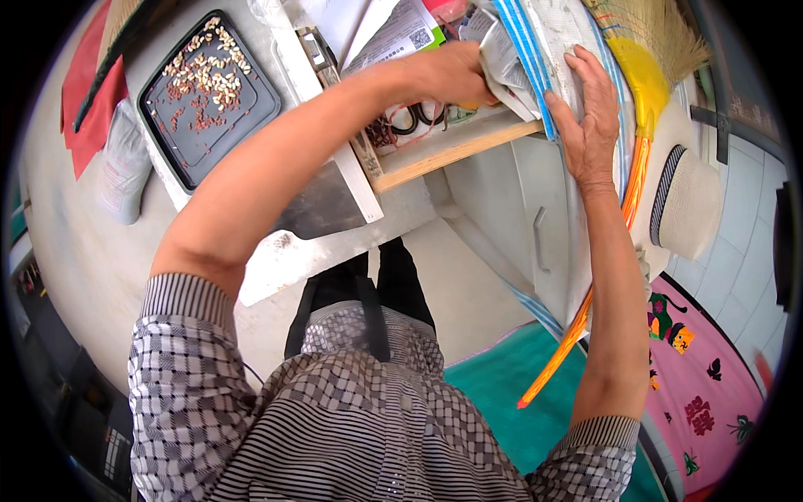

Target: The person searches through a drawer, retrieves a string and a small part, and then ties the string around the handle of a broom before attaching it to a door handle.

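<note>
While left hand (456, 74) curls, right hand (590, 121) cups sack (559, 29).

"What sort of place is it?"

"Likely a home (though I can't rule out a small shop): there's a broom (646, 77), a pale hat (696, 201), a cluttered drawer (456, 157)."

"Anything else?"

"A black tray (263, 99) of seeds (222, 82) and a pink sheet (718, 372) with cartoon figures (682, 337)."
</note>
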Motion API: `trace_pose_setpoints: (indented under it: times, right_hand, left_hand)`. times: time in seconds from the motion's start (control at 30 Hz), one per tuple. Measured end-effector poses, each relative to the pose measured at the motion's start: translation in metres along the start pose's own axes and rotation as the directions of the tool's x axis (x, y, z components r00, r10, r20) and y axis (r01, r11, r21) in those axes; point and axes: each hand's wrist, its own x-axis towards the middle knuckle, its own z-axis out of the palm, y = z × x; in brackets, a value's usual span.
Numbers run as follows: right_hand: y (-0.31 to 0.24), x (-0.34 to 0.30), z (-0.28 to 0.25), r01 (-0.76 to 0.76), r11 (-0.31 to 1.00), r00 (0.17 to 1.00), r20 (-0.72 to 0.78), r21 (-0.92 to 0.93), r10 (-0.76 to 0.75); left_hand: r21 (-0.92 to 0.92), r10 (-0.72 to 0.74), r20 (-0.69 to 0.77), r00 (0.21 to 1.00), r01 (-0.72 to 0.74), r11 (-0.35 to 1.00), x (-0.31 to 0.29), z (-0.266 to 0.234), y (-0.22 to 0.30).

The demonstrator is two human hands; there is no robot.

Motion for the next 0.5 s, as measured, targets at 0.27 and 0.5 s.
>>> trace_pose_setpoints:
  times: [0.27, 0.5]
  right_hand:
    - [0.002, -0.002, -0.003, 0.007, 1.000, 1.000, -0.021, -0.025, -0.007]
    - [0.010, -0.009, 0.001, 0.044, 0.998, 0.998, -0.045, -0.040, -0.046]
  left_hand:
    - [-0.729, 0.081, -0.138, 0.987, -0.156, 0.666, -0.080, -0.054, 0.005]
    - [-0.843, 0.080, -0.308, 0.948, -0.311, 0.439, -0.121, -0.056, 0.017]
